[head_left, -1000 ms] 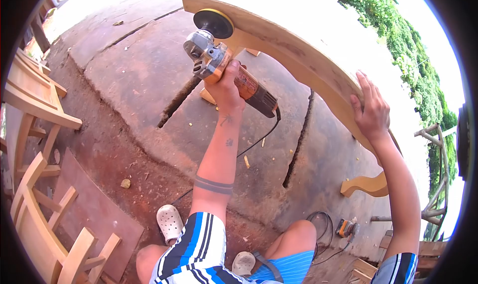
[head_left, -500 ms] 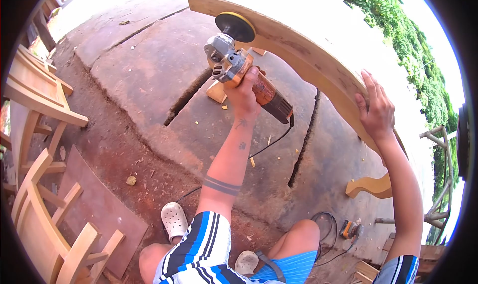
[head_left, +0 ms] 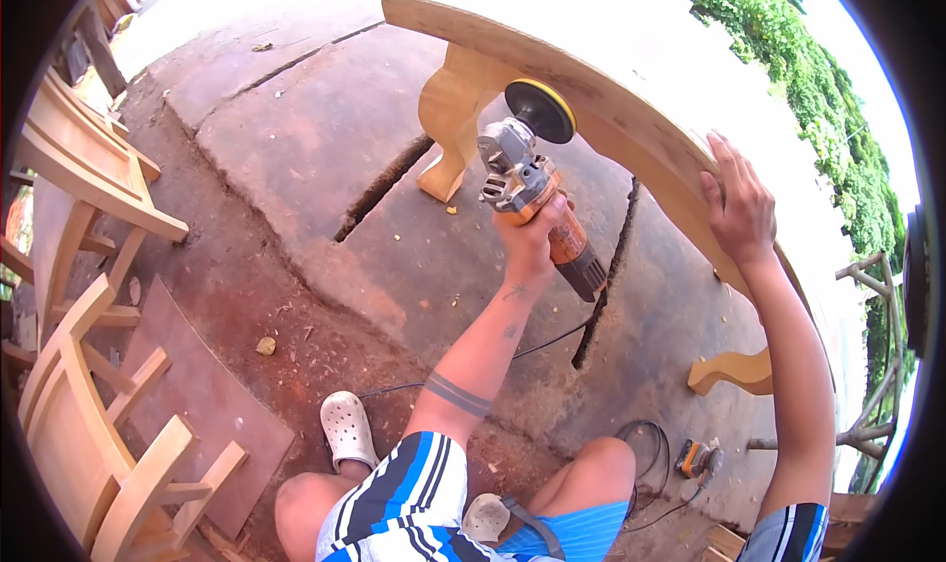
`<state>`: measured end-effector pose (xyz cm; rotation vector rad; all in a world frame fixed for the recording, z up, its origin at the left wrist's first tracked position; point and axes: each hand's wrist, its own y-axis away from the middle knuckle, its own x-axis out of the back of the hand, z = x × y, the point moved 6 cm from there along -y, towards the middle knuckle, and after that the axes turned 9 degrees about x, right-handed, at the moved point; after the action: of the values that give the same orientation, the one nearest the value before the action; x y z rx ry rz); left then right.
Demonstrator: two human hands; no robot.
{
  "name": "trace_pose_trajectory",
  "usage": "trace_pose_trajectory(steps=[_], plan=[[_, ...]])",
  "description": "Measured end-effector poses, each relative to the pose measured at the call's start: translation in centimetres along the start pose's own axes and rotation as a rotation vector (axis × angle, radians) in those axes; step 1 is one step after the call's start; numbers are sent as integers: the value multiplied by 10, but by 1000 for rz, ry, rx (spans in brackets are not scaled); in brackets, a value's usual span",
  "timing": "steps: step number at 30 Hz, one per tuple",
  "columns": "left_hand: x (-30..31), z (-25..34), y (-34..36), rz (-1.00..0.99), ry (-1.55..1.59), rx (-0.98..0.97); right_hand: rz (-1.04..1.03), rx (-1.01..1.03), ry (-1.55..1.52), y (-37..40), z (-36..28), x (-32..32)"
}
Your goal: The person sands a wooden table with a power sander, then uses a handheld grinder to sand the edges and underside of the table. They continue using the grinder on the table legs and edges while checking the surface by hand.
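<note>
Reddish-brown concrete [head_left: 296, 198] spreads right across the view, and over it arcs the wooden table [head_left: 463, 28], its top bleached out by glare, so surface and far edge are lost. Wooden chairs [head_left: 99, 183] crowd the left side, cut off by the dark lens rim. Under the table, one curved leg [head_left: 448, 109] stands plain to see; another [head_left: 734, 372] is partly behind the right forearm.

And here's the change: the angle grinder [head_left: 517, 173] has slid from near the table's end towards the middle of its curved side, so the work looks to be shifting to a fresh stretch. The left hand [head_left: 527, 242] is wrapped round the grinder's body, thumb over the casing. The right hand [head_left: 744, 212] is open, fingers spread along the table's edge, apparently steadying it. Up front, the round pad [head_left: 537, 109] sits right by the wood; whether it's touching or spinning, I can't tell. The switch is out of sight too.

Lower down, a small orange-and-black power tool [head_left: 698, 459] lies beside its looped cord [head_left: 658, 444].
</note>
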<state>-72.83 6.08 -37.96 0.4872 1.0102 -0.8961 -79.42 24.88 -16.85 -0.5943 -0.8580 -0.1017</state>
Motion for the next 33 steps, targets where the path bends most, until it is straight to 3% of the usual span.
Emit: trace_pose_trajectory(steps=[8,14,26,33], plan=[[32,95,-68,67,62,-133,2,9,4,-1,-3,0],[27,113,-88,62,-1,-109,11,17,34,-1,-2,-1],[1,24,-29,72,37,34,62,-9,-16,-2,-3,3],[-18,-27,26,-11,-4,181,174,-232,-343,6,21,4]])
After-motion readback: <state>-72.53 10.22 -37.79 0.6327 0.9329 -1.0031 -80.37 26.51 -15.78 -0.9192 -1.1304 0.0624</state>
